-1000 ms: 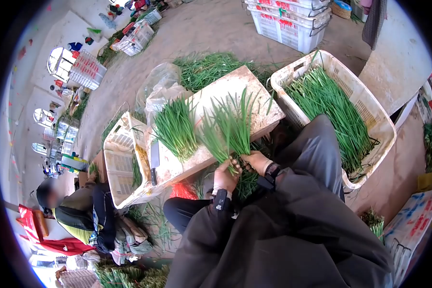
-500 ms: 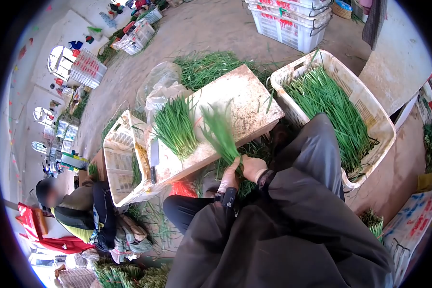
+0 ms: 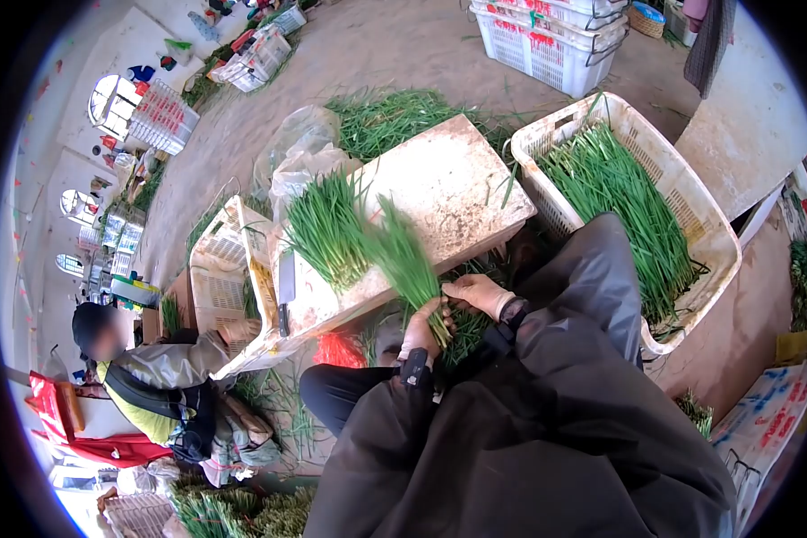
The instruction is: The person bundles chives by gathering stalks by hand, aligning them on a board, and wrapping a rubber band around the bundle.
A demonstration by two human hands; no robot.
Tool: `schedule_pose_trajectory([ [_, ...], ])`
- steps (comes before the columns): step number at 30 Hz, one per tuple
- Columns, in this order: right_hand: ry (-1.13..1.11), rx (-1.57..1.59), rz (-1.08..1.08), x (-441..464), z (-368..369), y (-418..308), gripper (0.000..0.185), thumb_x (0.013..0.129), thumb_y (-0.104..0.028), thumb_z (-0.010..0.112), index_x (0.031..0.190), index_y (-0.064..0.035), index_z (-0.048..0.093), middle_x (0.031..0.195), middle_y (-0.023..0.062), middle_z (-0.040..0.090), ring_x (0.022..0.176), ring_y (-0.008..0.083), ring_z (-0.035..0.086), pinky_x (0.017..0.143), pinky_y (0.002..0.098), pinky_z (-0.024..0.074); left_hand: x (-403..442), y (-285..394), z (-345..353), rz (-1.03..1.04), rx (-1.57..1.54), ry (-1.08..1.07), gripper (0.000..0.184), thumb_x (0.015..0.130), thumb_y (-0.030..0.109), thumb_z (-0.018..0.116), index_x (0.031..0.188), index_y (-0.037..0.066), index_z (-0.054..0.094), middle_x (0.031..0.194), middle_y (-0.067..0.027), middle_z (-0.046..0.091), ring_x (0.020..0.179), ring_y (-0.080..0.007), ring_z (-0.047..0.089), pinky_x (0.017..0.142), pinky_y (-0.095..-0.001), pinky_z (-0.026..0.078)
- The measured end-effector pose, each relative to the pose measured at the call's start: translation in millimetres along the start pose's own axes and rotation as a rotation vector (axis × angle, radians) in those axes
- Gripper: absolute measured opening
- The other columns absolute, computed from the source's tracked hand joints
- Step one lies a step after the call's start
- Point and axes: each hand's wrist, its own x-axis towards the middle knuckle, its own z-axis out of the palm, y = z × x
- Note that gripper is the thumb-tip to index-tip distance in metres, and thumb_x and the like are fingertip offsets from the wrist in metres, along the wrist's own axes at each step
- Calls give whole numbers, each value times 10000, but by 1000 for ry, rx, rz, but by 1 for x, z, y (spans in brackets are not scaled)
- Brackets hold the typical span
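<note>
Left hand (image 3: 419, 332), wrapped round the stem ends of one loose bunch of long green stalks (image 3: 405, 264), its blurred leaves slanting over the near edge of a pale, stained rectangular board (image 3: 457, 170). Right hand (image 3: 481, 294), half-curled just beside; whether it grips any stem, I cannot tell. Both hands met on the bunch half a second ago; the right now sits farther out, suggesting the left bears most of it. On the board: thick green pile of stalks (image 3: 327, 235), black-handled knife (image 3: 286, 285). Farther left: co-worker in grey sleeves (image 3: 148, 394), arm now stretched to a white plastic crate (image 3: 220, 282).
</note>
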Motion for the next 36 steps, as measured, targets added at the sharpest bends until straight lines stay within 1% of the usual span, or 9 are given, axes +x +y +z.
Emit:
schedule_pose_trajectory([
  [5,-609,524,153,-25,-10,-30,560,977,-467,721,1285,-17,595,956,138,739,733,301,727,728,392,623,-43,6,38,-62,178,-300,307,938,248,695,1131,9,671,776,-70,625,663,-221,587,665,-347,503],
  [9,-496,747,-25,-54,4,-70,633,960,-362,758,1453,-52,509,1303,147,660,1121,314,689,943,475,594,-60,13,56,-127,304,-442,364,895,211,724,1162,-30,665,886,-121,683,857,-278,684,832,-384,543],
  [14,-400,741,-188,-26,5,-68,566,919,-91,777,1429,-33,538,1067,82,672,978,248,692,919,416,601,-26,18,34,-189,563,-496,492,833,102,835,1261,-35,637,1102,-117,721,1053,-270,693,970,-396,522],
  [18,-197,405,-326,-39,21,-126,396,925,-61,759,1290,30,636,1022,92,712,857,215,706,796,367,603,-21,50,49,7,944,-464,593,828,145,876,1341,-9,622,1221,-102,702,1104,-200,658,1002,-351,510],
  [23,-52,-272,-672,-16,40,-178,409,895,-309,794,1219,-73,712,1040,117,768,983,246,735,901,377,556,-26,81,84,553,853,-274,589,818,59,875,1324,-5,581,1178,-69,700,1043,-169,673,909,-342,561],
  [27,-52,-401,-650,-6,49,-210,420,876,-255,818,1211,-32,700,1023,153,771,964,233,725,895,380,557,-3,102,87,886,991,-147,650,805,37,879,1348,-51,534,1205,-140,691,1092,-246,679,936,-360,572],
  [30,-41,-395,-660,6,53,-218,465,845,-230,843,1222,-9,685,1007,148,772,941,220,712,898,387,559,28,104,74,950,970,-47,644,773,-1,884,1326,-56,558,1233,-148,677,1104,-257,675,937,-384,582],
  [33,-79,-312,-458,28,48,-205,556,812,-258,862,1266,-8,661,1035,150,769,973,227,714,923,385,556,50,102,70,845,673,-145,578,910,97,789,1399,-31,508,1350,-164,607,1225,-269,613,1051,-434,529],
  [36,-9,-409,-627,51,42,-182,640,781,-316,867,1301,-18,644,1088,164,756,1010,256,720,950,377,552,70,102,59,507,-53,-363,526,1042,228,609,1476,-6,425,1450,-161,521,1343,-267,516,1159,-459,423],
])
